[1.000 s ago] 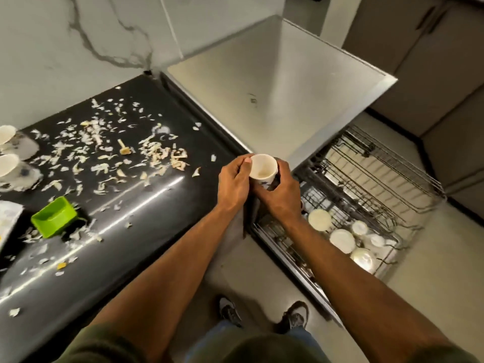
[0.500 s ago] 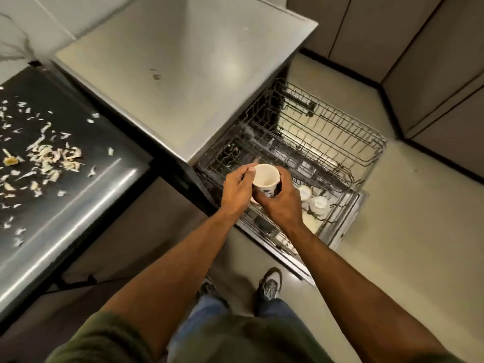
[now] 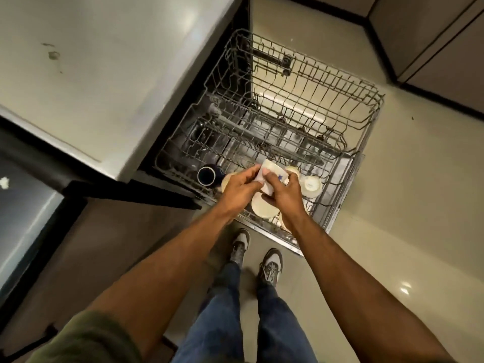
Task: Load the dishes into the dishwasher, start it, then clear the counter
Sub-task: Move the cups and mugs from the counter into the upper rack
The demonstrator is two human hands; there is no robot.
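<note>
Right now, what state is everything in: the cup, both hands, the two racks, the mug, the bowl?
Cup, tipped, held over the lower rack.
Left hand, grips the cup.
Right hand, grips the cup.
Upper rack, pulled out.
Lower rack, pulled out, holding white dishes.
Mug, on its side, mouth toward the camera.
Bowl, apparently upside down.

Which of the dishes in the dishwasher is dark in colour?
The dark blue mug, just left of the left hand. The other dishes, like the held white cup, are white or cream.
</note>
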